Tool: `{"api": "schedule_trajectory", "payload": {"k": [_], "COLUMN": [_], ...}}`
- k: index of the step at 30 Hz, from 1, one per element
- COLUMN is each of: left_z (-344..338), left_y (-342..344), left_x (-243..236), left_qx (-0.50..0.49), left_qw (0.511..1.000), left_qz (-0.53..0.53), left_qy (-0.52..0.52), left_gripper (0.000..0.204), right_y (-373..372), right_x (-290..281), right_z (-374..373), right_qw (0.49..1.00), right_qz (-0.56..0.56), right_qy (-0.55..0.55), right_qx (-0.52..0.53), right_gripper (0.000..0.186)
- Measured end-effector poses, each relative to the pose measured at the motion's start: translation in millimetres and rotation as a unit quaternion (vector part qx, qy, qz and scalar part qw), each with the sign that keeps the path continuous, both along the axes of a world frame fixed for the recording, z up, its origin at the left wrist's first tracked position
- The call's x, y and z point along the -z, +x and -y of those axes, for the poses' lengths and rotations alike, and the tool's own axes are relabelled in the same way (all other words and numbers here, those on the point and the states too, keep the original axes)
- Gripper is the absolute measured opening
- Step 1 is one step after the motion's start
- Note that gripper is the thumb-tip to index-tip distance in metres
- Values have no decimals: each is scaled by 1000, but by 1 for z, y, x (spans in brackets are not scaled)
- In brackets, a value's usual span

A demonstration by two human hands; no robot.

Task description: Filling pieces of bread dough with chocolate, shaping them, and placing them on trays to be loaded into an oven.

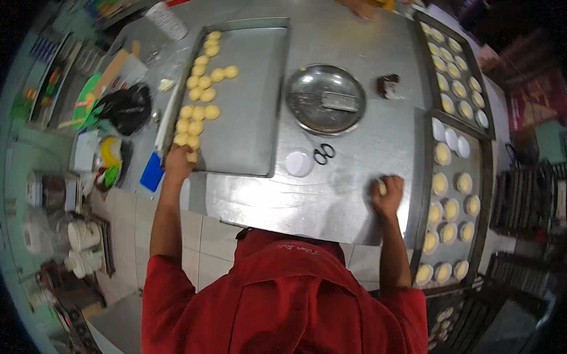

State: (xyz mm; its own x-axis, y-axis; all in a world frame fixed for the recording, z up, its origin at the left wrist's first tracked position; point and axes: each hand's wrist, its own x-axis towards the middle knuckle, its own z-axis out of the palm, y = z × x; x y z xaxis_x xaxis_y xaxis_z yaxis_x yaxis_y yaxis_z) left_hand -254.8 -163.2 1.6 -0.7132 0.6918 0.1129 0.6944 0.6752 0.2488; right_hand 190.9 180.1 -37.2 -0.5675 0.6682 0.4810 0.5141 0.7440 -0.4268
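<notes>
Dough balls picked from one tray, shaped beside another

Left hand (178, 164) fingers pinch a dough ball (191, 156) at the flat tray's (248, 112) seven o'clock corner; right hand (387, 194) curls around another on the counter (333, 192), near the cup tray (422, 183).

The right hand (387, 193) closes over a pale dough piece (382, 186), most of it hidden by fingers. At twelve o'clock another person's hand (360, 3) is cut by the edge. Clutter at nine o'clock is too blurred to tell.
</notes>
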Motion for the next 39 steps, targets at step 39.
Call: {"api": "schedule_trajectory", "payload": {"k": [39], "left_z": [-85], "left_y": [227], "left_x": [-18], "left_qx": [270], "left_qw": [930], "left_qz": [247], "left_qy": [37], "left_gripper": [33], "right_y": [31], "right_x": [-24], "right_z": [12], "right_qw": [986], "right_qz": [85], "right_qy": [-113], "right_qx": [-89], "right_gripper": [46]}}
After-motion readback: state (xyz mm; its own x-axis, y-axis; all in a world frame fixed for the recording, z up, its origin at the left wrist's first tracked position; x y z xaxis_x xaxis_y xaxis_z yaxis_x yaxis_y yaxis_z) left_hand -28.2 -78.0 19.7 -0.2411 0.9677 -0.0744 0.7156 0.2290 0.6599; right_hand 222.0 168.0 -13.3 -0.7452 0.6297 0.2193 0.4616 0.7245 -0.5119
